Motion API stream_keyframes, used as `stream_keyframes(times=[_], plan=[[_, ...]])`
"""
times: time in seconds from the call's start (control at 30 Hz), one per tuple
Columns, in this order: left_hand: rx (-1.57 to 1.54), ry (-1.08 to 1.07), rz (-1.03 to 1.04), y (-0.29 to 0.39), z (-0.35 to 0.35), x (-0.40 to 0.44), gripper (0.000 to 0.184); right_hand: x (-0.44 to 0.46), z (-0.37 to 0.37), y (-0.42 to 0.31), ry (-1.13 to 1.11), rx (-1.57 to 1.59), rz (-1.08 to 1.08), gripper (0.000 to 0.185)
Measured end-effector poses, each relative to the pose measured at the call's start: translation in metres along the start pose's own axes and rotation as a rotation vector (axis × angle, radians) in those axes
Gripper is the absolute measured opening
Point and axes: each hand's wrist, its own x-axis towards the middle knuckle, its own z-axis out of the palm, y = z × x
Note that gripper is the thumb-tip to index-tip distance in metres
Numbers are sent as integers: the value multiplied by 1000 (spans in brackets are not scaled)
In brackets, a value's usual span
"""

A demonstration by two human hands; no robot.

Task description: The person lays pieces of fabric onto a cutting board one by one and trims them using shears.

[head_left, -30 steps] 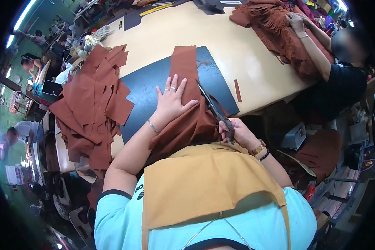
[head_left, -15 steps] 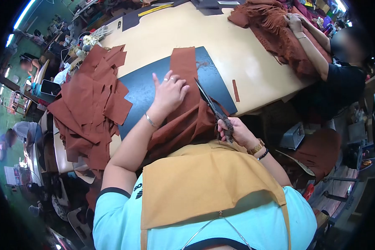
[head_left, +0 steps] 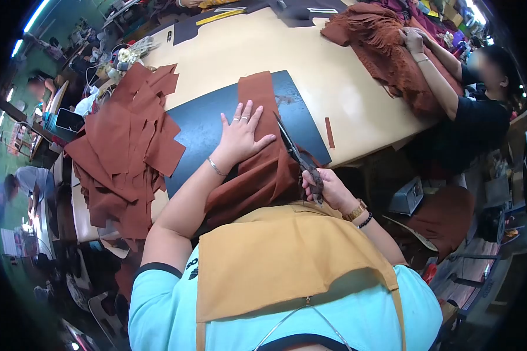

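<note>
My left hand (head_left: 243, 134) lies flat with fingers spread on a rust-brown strip of fabric (head_left: 256, 88). The fabric runs over a dark blue board (head_left: 199, 126) and bunches in folds down to my apron. My right hand (head_left: 328, 188) grips scissors (head_left: 293, 149) by their wrapped handles, blades pointing away from me along the strip's right edge. Whether the blades are parted is hard to make out. Left of the board sits a heap of cut rust-brown fabric pieces (head_left: 120, 140).
A thin fabric scrap (head_left: 329, 133) lies right of the board on the cream table (head_left: 357, 123). At the far right another person (head_left: 480, 93) handles a frayed rust-brown fabric bundle (head_left: 386, 64). A yellow ruler (head_left: 221, 17) lies on dark cloth at the back.
My left hand has spread flatter and its fingers have shifted up and right on the fabric. The board and strip have moved slightly towards me. The scissors remain in my right hand.
</note>
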Motion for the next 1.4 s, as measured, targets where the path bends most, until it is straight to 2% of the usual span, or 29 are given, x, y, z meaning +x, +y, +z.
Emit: stream_keyframes(times=[0.27,1.4], plan=[[8,43,-83,16,7,-8,91,-1,7,2,16,38,-2,37],[-45,46,-82,50,1,-47,91,-4,22,-4,92,100,36,33]])
